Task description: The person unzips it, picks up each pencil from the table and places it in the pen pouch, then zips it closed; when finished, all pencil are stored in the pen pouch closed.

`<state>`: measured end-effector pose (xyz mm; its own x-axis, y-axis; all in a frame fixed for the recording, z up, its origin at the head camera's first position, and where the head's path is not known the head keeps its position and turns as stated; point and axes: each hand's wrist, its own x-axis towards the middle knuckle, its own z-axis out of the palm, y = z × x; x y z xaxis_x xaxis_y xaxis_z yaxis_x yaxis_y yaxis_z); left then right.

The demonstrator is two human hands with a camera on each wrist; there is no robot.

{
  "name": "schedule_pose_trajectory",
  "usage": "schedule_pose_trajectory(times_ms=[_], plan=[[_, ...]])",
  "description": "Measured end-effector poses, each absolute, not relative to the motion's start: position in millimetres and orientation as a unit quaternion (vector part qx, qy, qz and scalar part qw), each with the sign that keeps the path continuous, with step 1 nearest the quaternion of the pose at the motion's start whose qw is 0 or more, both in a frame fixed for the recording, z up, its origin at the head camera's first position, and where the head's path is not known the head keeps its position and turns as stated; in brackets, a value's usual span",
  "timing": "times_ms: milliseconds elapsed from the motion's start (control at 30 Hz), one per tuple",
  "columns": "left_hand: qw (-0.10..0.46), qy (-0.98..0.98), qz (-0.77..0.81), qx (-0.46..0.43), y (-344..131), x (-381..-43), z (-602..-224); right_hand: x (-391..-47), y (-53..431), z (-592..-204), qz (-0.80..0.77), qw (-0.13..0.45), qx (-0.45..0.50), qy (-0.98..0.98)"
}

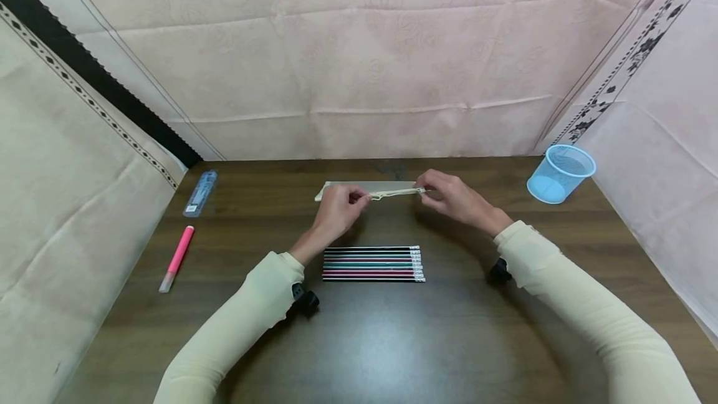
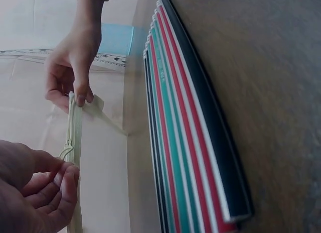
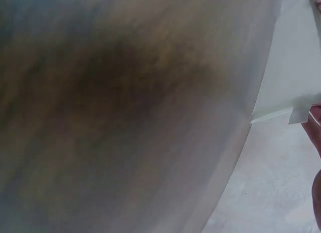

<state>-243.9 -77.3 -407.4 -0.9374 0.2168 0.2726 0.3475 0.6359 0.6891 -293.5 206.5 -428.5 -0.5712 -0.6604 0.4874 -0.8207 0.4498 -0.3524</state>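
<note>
Both hands hold up a pale zippered pouch beyond the pencils, near the table's far edge. My left hand pinches the left part of its cream zipper edge between thumb and fingers. In the left wrist view the zipper runs between the hands, with a looped pull right by the left fingertips. At the other end, my right hand grips the pouch's corner with thumb and fingers, beside a small fabric tab. Several striped pencils lie side by side on the table, nearer than the hands.
A translucent blue cup stands at the far right. Towards the left edge lie a blue packet and a pink marker with a clear-looking end. Pale cloth hangs behind the wooden table.
</note>
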Motion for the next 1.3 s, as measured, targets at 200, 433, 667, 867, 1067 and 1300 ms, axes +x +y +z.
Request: schedule_pose_trajectory(times_ms=[200, 433, 667, 867, 1067, 1300], plan=[[0.071, -0.903, -0.393, -0.157, -84, -244, -410, -297, 209, -428, 0.270, 0.138, 0.457, -0.836], [0.071, -0.903, -0.398, -0.142, -102, -246, -413, -298, 214, -425, 0.264, 0.130, 0.439, -0.849], [0.067, -0.909, -0.398, -0.105, -125, -243, -414, -295, 220, -426, 0.263, 0.125, 0.429, -0.855], [0.060, -0.911, -0.399, -0.084, -141, -241, -415, -290, 228, -426, 0.267, 0.122, 0.423, -0.857], [0.067, -0.919, -0.381, -0.079, -154, -241, -416, -290, 236, -427, 0.262, 0.123, 0.407, -0.867], [0.056, -0.924, -0.372, -0.069, -167, -236, -415, -292, 237, -423, 0.277, 0.122, 0.408, -0.861]])
